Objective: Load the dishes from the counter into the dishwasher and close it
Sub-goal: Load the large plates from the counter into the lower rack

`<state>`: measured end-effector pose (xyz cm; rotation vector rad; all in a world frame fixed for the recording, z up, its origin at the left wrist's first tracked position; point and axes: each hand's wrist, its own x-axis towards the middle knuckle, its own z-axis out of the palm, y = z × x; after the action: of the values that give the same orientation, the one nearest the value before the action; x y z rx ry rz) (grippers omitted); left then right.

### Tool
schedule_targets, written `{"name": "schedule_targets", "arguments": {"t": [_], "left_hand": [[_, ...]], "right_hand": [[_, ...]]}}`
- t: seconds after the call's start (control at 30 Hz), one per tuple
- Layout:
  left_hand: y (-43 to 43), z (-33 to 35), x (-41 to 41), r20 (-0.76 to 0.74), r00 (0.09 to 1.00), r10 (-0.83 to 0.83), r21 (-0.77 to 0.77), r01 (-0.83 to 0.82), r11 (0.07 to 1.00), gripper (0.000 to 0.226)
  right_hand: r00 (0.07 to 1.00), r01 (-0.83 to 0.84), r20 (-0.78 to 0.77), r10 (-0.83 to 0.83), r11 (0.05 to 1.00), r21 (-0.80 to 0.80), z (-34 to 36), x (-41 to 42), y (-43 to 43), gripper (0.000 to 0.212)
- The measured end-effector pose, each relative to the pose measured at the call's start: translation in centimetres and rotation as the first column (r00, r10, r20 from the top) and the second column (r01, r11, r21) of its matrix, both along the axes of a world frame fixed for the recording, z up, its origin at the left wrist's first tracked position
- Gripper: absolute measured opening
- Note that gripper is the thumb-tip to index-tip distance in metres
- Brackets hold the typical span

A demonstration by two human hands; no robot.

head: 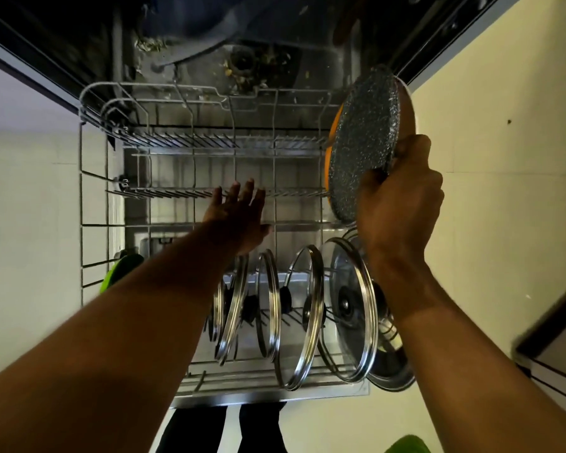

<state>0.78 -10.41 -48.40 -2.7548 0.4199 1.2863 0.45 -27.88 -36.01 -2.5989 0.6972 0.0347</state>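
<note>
Holding the pan (pixel 363 142) on edge at the far right side of the rack (pixel 92 178), with the right hand (pixel 397 204) wrapped tight round its near rim. Hovering the left hand (pixel 239 214) flat and spread over the middle tines (pixel 164 192), gripping nothing.

Could go wrong quickly from here. Gripped at one end only, so likely to swing or slip and drop onto the wires. Could also miss the tines and lean outward, being right at the rack's edge. Might clip the lids (pixel 303 315) standing just nearer, especially the big one beside the wrist, and tip the row. Hard to tell whether touching the rack yet.

As for pointing: speckled base facing left toward the rack's middle, orange wall showing along the left edge, open side turned right, away from the rack. Long axis running near to far along the rack's side, top leaning slightly right. No handle in sight, possibly hidden under the hand.
</note>
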Motion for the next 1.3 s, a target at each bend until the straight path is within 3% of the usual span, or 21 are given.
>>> {"name": "schedule_targets", "arguments": {"t": [0.37,0.7,0.83,0.97,1.1,1.3], "left_hand": [[-0.4,-1.2,0.3,-0.089,0.991,0.096,-0.006,-0.097,0.995,0.081],[0.2,-2.0,0.4,-0.121,0.99,0.071,0.031,-0.068,0.997,0.085],[0.3,-2.1,0.6,-0.115,0.992,0.05,0.032,-0.047,0.998,0.085],[0.3,-2.2,0.8,-0.105,0.994,0.014,0.043,-0.009,0.999,0.085],[0.2,-1.9,1.1,-0.109,0.994,-0.002,0.061,0.008,0.998,0.082],[0.1,-0.7,1.6,-0.018,0.998,-0.066,0.056,0.067,0.996,0.076]], "right_hand": [[1.0,-0.011,-0.017,0.011,1.0,0.008,-0.6,1.0,-0.1,0.047],[0.997,0.035,-0.071,-0.036,0.999,-0.012,-2.1,2.0,-0.1,0.028],[0.99,0.087,-0.111,-0.087,0.996,-0.004,-3.4,2.5,-0.1,0.03],[0.972,0.198,-0.148,-0.184,0.977,0.079,-3.7,2.8,-0.3,0.003],[0.973,0.189,-0.15,-0.176,0.979,0.077,-3.6,2.6,-0.5,0.016],[0.981,0.141,-0.121,-0.151,0.986,-0.085,-3.1,2.3,0.5,0.032]]}}
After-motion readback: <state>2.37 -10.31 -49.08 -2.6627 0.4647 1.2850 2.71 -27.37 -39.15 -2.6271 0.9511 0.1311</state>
